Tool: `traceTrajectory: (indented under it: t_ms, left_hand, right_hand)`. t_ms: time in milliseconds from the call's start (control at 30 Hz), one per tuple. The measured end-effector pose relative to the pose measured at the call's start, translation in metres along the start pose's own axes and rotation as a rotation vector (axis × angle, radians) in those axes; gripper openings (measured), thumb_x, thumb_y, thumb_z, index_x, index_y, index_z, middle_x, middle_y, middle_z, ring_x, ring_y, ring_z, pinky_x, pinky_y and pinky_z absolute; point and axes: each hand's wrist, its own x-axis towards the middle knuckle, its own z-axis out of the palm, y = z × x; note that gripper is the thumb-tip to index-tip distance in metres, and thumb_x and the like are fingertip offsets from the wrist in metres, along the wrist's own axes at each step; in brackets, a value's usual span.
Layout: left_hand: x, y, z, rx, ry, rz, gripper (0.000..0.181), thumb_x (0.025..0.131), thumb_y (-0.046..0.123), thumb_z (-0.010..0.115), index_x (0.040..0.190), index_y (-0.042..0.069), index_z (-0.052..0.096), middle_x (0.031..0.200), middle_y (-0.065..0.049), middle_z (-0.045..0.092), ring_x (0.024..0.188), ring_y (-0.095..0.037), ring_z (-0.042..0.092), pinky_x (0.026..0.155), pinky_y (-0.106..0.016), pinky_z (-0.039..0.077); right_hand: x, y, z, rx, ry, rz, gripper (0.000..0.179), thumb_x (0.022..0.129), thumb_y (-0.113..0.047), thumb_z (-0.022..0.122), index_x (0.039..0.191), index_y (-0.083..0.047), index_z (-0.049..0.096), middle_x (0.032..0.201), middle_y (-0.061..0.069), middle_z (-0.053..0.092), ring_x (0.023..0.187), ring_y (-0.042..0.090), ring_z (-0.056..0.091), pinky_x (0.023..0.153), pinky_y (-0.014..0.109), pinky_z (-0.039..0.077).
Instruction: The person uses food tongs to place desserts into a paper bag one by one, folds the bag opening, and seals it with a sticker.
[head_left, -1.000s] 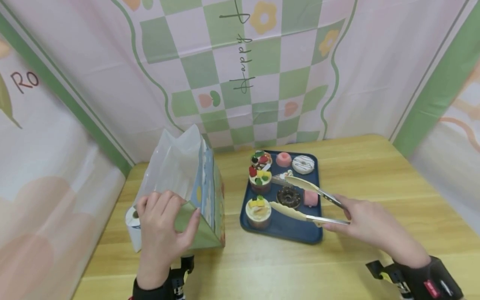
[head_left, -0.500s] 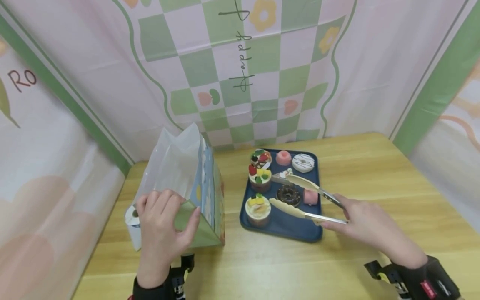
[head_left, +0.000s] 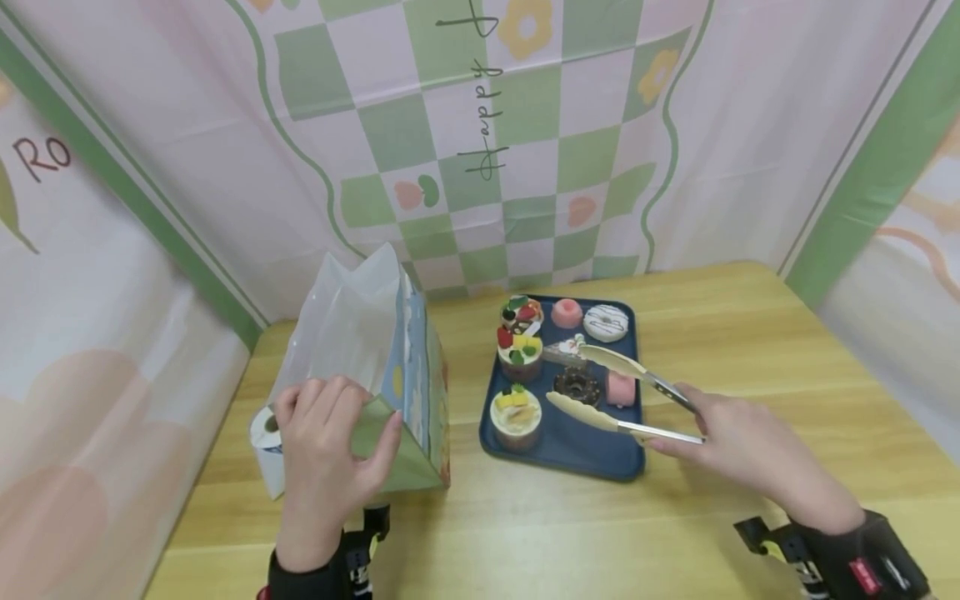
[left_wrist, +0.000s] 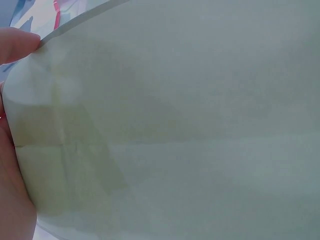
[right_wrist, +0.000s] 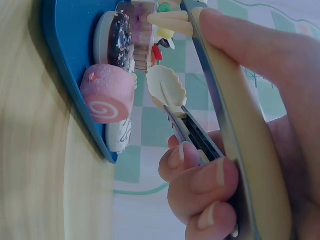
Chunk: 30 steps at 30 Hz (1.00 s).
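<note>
My left hand (head_left: 330, 467) grips the near rim of a paper bag (head_left: 423, 392), its fingers over the edge and its thumb on the outer side. The bag stands with its mouth gaping and a whitish lining showing; its green side (left_wrist: 175, 115) fills the left wrist view. My right hand (head_left: 750, 442) holds food tongs (head_left: 652, 429) with cream-coloured scalloped tips spread apart. Those tips hover around a chocolate donut (head_left: 576, 386) with sprinkles, nothing pinched between them. Close by are a cake slice (head_left: 564, 352) and a pink swirl roll (right_wrist: 107, 95).
A blue tray (head_left: 577, 462) carries the sweets, including several fruit-topped cakes (head_left: 516, 421) on its left, a pink jelly-like sweet (head_left: 567, 313) and a white striped donut (head_left: 606, 322). A white paper roll (head_left: 266, 442) lies left of the bag. Behind the table hangs a checked cloth (head_left: 465, 150).
The tongs have shifted slightly to the right, their lower tip moving away from the nearest cake toward the chocolate donut. My left hand keeps its place on the bag.
</note>
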Motion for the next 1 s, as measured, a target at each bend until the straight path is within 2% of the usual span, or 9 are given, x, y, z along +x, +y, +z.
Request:
traceTrajectory:
  t_ms: [400, 833, 1000]
  left_hand:
    - [0.0, 0.0, 0.0, 0.001, -0.002, -0.004, 0.038, 0.091, 0.038, 0.054, 0.071, 0.006, 0.052, 0.067, -0.004, 0.052, 0.067, -0.022, 0.039, 0.079, -0.045, 0.026]
    - [0.0, 0.0, -0.001, 0.001, -0.014, -0.008, 0.036, 0.09, 0.037, 0.054, 0.071, 0.007, 0.052, 0.066, -0.004, 0.052, 0.067, -0.022, 0.04, 0.08, -0.045, 0.026]
    - [0.0, 0.0, -0.001, 0.003, -0.015, -0.011, 0.036, 0.09, 0.037, 0.054, 0.071, 0.006, 0.052, 0.066, -0.004, 0.052, 0.067, -0.022, 0.041, 0.08, -0.045, 0.026]
  right_hand:
    - [0.0, 0.014, -0.004, -0.003, -0.016, 0.042, 0.083, 0.079, -0.067, 0.065, 0.134, -0.006, 0.051, 0.064, -0.003, 0.048, 0.054, 0.014, 0.042, 0.048, 0.03, 0.03]
    - [-0.005, 0.033, 0.005, -0.007, -0.016, 0.074, 0.082, 0.081, -0.066, 0.063, 0.135, -0.005, 0.05, 0.063, -0.002, 0.046, 0.057, 0.015, 0.043, 0.051, 0.031, 0.03]
    - [-0.006, 0.037, 0.007, -0.001, -0.048, 0.093, 0.086, 0.083, -0.068, 0.06, 0.138, -0.002, 0.048, 0.061, -0.001, 0.041, 0.06, 0.017, 0.044, 0.053, 0.031, 0.03]
